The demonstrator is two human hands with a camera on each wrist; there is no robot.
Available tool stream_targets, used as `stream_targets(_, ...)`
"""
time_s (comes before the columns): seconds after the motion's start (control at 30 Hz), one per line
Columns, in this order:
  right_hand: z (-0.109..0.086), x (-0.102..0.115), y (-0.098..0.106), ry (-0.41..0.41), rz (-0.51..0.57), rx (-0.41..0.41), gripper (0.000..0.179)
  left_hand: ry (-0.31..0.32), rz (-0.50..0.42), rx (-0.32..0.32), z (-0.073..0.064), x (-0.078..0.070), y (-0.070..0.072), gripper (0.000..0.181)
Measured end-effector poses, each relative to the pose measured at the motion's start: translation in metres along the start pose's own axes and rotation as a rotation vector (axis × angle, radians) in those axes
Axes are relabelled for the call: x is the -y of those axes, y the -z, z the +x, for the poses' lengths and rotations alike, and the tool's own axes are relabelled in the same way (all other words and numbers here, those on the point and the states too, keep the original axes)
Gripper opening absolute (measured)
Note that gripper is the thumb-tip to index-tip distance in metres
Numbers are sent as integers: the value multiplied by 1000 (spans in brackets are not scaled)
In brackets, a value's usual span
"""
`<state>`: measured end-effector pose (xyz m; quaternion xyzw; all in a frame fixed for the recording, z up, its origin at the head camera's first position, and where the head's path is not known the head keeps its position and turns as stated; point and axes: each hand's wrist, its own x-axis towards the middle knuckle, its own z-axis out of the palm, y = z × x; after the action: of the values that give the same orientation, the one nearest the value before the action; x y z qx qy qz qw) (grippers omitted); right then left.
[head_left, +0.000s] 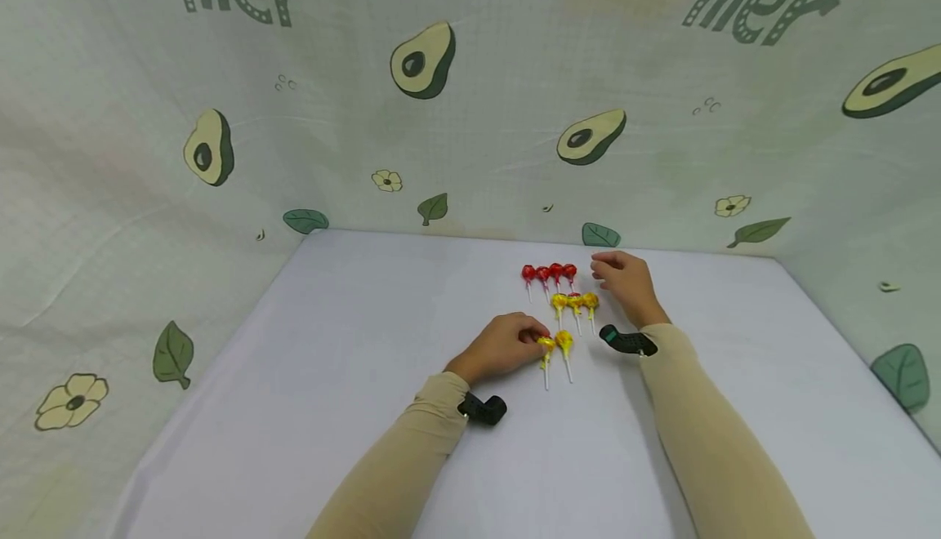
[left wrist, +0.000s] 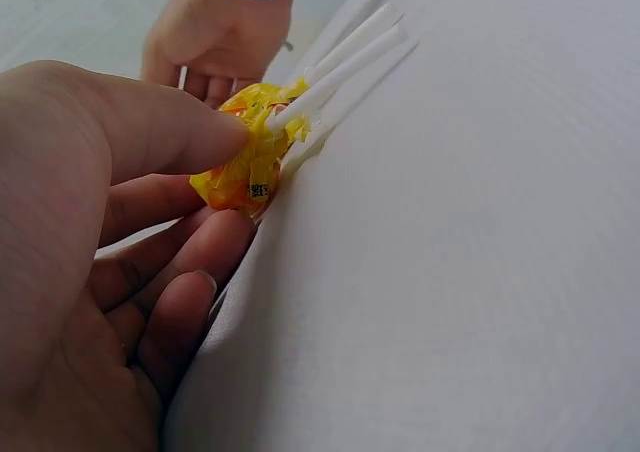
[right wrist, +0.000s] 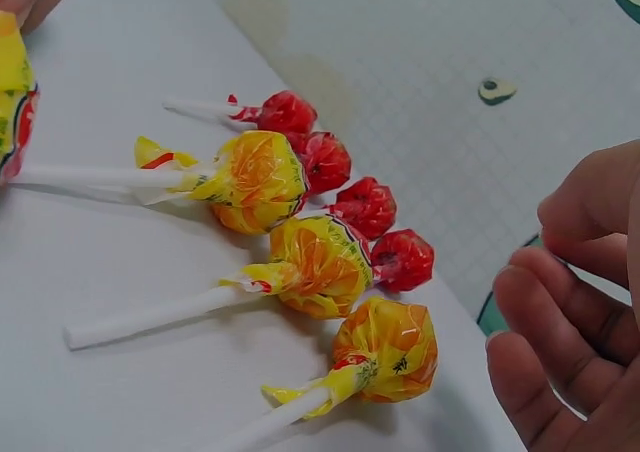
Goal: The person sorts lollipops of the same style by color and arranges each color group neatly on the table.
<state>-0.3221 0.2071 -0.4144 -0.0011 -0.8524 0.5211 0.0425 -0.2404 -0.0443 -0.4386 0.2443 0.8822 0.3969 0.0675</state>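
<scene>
My left hand (head_left: 503, 347) pinches a yellow-wrapped lollipop (left wrist: 245, 162) between thumb and fingers, its white stick lying toward me at the table surface. Just right of it lies another yellow lollipop (head_left: 564, 341). Farther back, three yellow lollipops (right wrist: 320, 267) form a row, with a row of several red lollipops (right wrist: 363, 207) behind them. My right hand (head_left: 625, 282) hovers to the right of these rows, fingers loosely bent and nothing between them. In the right wrist view, a gap separates its fingertips (right wrist: 510, 302) from the nearest candy.
A white-covered table (head_left: 331, 343) bears the lollipops right of its middle. Behind it and at the sides hangs a pale cloth (head_left: 500, 73) printed with avocados, leaves and flowers. Each wrist wears a black camera band (head_left: 627, 340).
</scene>
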Motion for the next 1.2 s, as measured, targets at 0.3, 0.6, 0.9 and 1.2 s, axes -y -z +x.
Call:
stream_targets(0.3,-24,3,0,19,42,12,45,4,-4,0,0,-1,1,20)
stream_targets(0.6,-48,2,-7,43,-1,47,47,-7,3,-11,2,4,3,20)
stream_targets(0.9,-69,-3,-12,70,-56,90,34,-11,-17,-24,3,7,2,19)
stream_targets(1.2,-82,-9,-22,143,-40,132,31,-6,-24,-28,3,8,-1,19)
